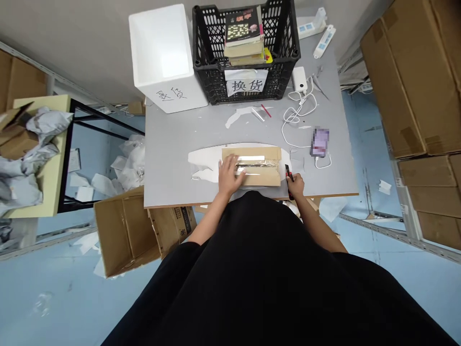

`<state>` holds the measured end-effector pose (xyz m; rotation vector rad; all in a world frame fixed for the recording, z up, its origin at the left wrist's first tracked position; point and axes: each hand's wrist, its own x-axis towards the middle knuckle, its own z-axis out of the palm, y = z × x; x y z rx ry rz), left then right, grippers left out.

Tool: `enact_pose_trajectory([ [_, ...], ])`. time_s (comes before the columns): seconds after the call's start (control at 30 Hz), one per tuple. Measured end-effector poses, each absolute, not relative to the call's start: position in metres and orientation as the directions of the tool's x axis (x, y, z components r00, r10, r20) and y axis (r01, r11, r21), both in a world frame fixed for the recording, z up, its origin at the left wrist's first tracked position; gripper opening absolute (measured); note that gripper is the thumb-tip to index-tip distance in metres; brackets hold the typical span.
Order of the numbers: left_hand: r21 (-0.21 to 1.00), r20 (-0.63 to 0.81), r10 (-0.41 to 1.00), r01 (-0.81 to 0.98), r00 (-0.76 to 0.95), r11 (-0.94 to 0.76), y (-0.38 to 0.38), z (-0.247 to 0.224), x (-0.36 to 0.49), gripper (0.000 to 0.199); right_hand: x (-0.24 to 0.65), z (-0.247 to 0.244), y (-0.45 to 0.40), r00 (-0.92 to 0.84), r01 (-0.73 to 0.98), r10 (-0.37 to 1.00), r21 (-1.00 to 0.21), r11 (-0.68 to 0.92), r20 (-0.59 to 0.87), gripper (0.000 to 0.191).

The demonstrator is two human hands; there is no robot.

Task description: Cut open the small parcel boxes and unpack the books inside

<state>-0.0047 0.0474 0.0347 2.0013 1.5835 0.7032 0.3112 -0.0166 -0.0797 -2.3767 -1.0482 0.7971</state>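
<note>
By the spread left grip [229, 175], a seemingly slit, unopened carton [262, 166] is being steadied; at four o'clock, a cutter [288, 176] is being pinched by the right grip [296, 185].

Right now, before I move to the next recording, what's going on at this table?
A person's left hand rests on a cardboard box that lies over a white wrapper near the table edge. The right hand holds a utility knife just beside the box. Clear tape runs along the box's middle; I can't tell whether it is cut.
</note>
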Motion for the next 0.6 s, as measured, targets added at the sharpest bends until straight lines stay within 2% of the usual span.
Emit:
enact_pose_trajectory([
  [0.1,0.780,0.092,0.989,0.626,-0.120,0.004,0.057,0.026,-0.039,0.057,0.302,-0.092,0.000,0.534,0.583,0.758,-0.487,-0.651,-0.373,0.019],
  [0.2,0.869,-0.039,0.965,0.468,-0.258,0.160,0.065,0.010,-0.068,0.055,0.298,-0.098,0.007,0.530,0.592,0.732,-0.431,-0.681,-0.428,0.023],
  [0.33,0.899,-0.306,0.927,0.254,-0.218,0.356,0.076,-0.011,-0.084,0.055,0.301,-0.100,0.008,0.569,0.577,0.706,-0.406,-0.708,-0.422,0.035],
  [0.47,0.850,-0.517,0.848,0.045,-0.113,0.524,0.094,-0.023,-0.081,0.055,0.301,-0.093,0.007,0.560,0.627,0.771,-0.452,-0.634,-0.305,0.029],
  [0.53,0.828,-0.560,0.826,0.006,-0.058,0.561,0.105,-0.026,-0.077,0.055,0.296,-0.086,0.005,0.524,0.596,0.806,-0.557,-0.578,-0.276,0.027],
  [0.6,0.822,-0.569,0.823,-0.013,0.003,0.569,0.115,-0.027,-0.073,0.054,0.285,-0.078,-0.003,0.424,0.448,0.843,-0.732,-0.513,-0.332,0.028],
])
